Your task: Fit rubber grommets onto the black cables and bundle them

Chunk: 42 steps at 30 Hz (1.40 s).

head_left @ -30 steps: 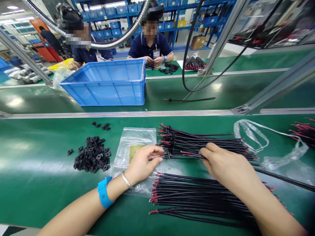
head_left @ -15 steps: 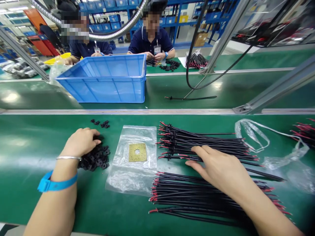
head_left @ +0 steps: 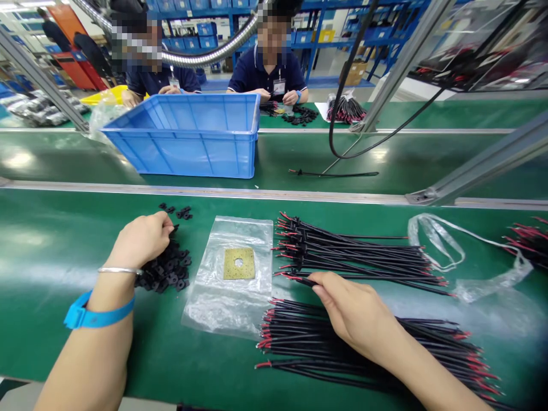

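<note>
My left hand [head_left: 148, 240] is closed in a pinch on a small black rubber part [head_left: 174, 229], above a pile of the same black parts [head_left: 168, 269]. My right hand [head_left: 349, 305] grips a black cable [head_left: 305, 281] near its end, where red wire tips stick out to the left. Behind it lies a row of black cables with small black parts fitted near their left ends [head_left: 355, 251]. In front, partly under my right forearm, is a bundle of cables with red ends [head_left: 312, 334]. Between my hands a yellow square pad [head_left: 238, 264] with a hole rests on a clear plastic bag [head_left: 222, 311].
A blue bin [head_left: 184, 151] stands beyond the metal rail [head_left: 205, 193]. A single cable [head_left: 334, 173] lies to its right. Clear plastic wrap [head_left: 492, 279] and more cables [head_left: 531, 242] are at the right. Two people sit across the bench; a metal post [head_left: 492, 157] slants in at right.
My right hand has moved left and closed on a cable, drawing it away from the row. My left hand has lifted slightly from the pile, pinching a black rubber part.
</note>
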Available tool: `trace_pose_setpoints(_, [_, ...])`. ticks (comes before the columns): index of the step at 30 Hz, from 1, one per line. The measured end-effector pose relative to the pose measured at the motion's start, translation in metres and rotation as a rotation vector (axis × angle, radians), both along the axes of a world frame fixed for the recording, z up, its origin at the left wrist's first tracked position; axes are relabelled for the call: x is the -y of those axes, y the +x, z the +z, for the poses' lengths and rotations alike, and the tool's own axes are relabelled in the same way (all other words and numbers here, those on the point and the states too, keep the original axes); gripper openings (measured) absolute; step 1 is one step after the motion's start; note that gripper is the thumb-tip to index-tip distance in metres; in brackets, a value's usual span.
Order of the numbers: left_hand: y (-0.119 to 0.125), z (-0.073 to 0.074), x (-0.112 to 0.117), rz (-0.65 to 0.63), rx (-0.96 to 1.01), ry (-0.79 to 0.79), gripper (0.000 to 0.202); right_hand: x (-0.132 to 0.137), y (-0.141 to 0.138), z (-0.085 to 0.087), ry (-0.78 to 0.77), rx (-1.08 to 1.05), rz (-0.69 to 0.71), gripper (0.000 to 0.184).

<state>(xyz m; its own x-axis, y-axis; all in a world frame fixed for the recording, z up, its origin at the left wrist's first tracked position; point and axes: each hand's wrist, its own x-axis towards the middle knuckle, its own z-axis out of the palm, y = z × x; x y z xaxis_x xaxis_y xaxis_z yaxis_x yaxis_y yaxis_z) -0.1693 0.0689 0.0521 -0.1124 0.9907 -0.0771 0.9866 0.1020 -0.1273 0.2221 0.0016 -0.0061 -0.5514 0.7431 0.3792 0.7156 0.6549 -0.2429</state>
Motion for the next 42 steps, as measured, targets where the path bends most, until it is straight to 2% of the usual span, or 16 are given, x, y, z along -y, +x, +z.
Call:
trace_pose_setpoints(2, [0.01,0.004,0.003,0.006,0.076,0.067,0.026,0.0,-0.001,-0.001,-0.03,-0.001,-0.01,0.02])
trace_pose_setpoints(4, [0.027,0.005,0.007,-0.052,0.276,0.113,0.024,0.0,-0.003,-0.001,-0.072,0.001,-0.021,0.02])
trace_pose_setpoints(6, [0.05,0.001,0.013,-0.185,0.503,0.088,0.021,-0.001,-0.005,-0.002,-0.111,-0.011,-0.025,0.018])
trace_pose_setpoints(8, [0.075,-0.008,0.02,-0.351,0.618,0.02,0.018,0.0,-0.007,-0.003,-0.126,-0.038,-0.021,0.014])
trace_pose_setpoints(10, [0.095,-0.019,0.027,-0.495,0.599,0.013,0.018,0.0,-0.009,-0.004,-0.113,-0.068,-0.01,0.012])
trace_pose_setpoints(13, [0.113,-0.034,0.034,-0.664,0.437,0.053,0.021,0.0,-0.009,-0.006,-0.065,-0.109,0.003,0.013])
trace_pose_setpoints(16, [0.118,-0.039,0.038,-0.726,0.342,0.003,0.021,0.0,-0.008,-0.006,-0.015,-0.154,0.013,0.014])
trace_pose_setpoints(18, [0.117,-0.038,0.038,-0.706,0.357,-0.03,0.019,0.001,-0.009,-0.004,0.021,-0.185,0.03,0.015])
trace_pose_setpoints(20, [0.118,-0.037,0.038,-0.66,0.454,-0.028,0.015,0.002,-0.01,-0.002,0.053,-0.222,0.052,0.015])
trace_pose_setpoints(22, [0.121,-0.037,0.039,-0.555,0.733,-0.057,0.011,0.004,-0.011,0.002,0.07,-0.266,0.074,0.013])
trace_pose_setpoints(24, [0.128,-0.039,0.041,-0.362,1.153,-0.156,0.009,0.006,-0.013,0.004,0.08,-0.313,0.088,0.012])
trace_pose_setpoints(26, [0.137,-0.04,0.044,-0.161,1.517,-0.272,0.015,0.008,-0.014,0.005,0.099,-0.351,0.088,0.013])
trace_pose_setpoints(28, [0.145,-0.041,0.048,-0.036,1.706,-0.324,0.022,0.01,-0.015,0.005,0.117,-0.364,0.082,0.014])
trace_pose_setpoints(31, [0.151,-0.041,0.052,0.032,1.801,-0.349,0.029,0.009,-0.016,0.003,0.132,-0.349,0.071,0.015])
trace_pose_setpoints(37, [0.15,-0.045,0.055,0.013,1.952,-0.409,0.035,0.008,-0.016,0.002,0.173,-0.342,0.07,0.017])
trace_pose_setpoints(42, [0.157,-0.05,0.061,0.048,1.939,-0.434,0.045,0.016,-0.018,0.005,0.194,-0.314,0.125,0.015])
